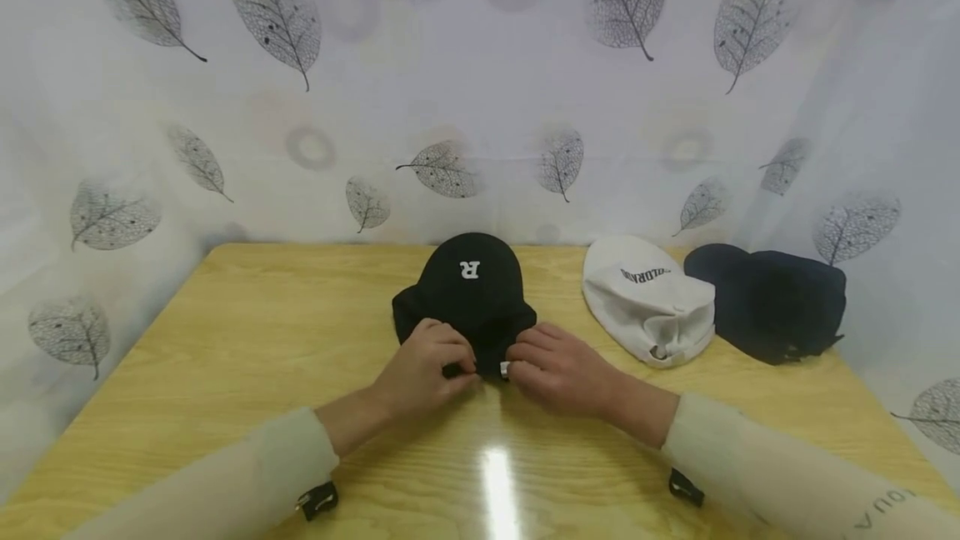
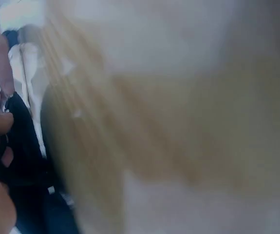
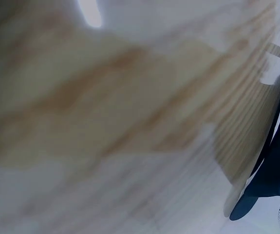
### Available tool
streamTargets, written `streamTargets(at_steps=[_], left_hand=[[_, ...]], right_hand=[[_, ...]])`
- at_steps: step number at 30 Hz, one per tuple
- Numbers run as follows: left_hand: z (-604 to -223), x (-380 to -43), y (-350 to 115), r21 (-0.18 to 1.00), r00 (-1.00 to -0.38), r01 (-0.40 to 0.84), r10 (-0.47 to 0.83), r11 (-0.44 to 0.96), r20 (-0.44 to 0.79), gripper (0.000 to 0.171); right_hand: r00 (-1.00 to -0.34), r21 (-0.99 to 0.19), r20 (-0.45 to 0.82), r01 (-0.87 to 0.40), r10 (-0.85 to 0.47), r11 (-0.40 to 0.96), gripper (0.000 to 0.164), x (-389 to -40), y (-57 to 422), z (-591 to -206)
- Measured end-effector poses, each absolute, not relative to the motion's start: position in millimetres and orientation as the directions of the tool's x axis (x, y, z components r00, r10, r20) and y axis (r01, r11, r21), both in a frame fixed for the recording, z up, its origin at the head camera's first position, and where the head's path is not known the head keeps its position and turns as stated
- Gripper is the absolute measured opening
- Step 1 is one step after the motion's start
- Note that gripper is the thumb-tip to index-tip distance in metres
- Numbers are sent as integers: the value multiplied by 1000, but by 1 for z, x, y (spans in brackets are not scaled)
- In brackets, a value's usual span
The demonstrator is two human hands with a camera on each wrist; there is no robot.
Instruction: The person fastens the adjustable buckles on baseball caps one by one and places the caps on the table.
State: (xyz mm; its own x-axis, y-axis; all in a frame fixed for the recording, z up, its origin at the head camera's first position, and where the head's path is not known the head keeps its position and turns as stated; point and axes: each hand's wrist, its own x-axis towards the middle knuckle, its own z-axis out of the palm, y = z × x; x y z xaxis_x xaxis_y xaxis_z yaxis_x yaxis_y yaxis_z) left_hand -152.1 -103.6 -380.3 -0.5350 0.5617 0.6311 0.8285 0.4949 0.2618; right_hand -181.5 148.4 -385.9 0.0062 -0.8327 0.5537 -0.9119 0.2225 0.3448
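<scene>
A black cap (image 1: 472,290) with a white letter R lies at the middle of the table, its near edge toward me. My left hand (image 1: 431,361) pinches the near edge on the left, thumb and forefinger together. On the other side of that edge, my right hand (image 1: 558,369) grips with curled fingers beside a small pale piece (image 1: 505,369). The left wrist view shows dark cap fabric (image 2: 23,141) close to the fingertips of both hands. In the right wrist view the cap (image 3: 276,165) fills the right edge, and most of the right hand is outside the frame.
A white cap (image 1: 637,298) with dark lettering lies to the right, beside a dark navy cap (image 1: 780,307). All rest on a wood-grain table (image 1: 262,315). A leaf-patterned curtain (image 1: 480,90) hangs behind it. A black clip-like thing (image 1: 318,500) shows under the left sleeve.
</scene>
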Motion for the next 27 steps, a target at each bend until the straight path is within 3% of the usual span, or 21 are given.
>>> streamTargets(at_steps=[9,17,23,27], left_hand=[[-382,-159,-102,-1,-341,884,648,467,681,16],[-382,-155,-95,-49,-356,858,661,511,660,11],[-385,-152,-94,-38,-358,855,642,517,678,12],[-381,-159,-94,-46,-354,856,646,516,676,11]], right_hand=[[32,372,556,-903,-831,215,16,-184,143,-385],[32,326,606,-921,-795,211,10,-185,140,-385],[-15,254,635,-940,-773,227,4,-181,143,-389],[4,288,629,-930,-777,228,2,-187,143,-385]])
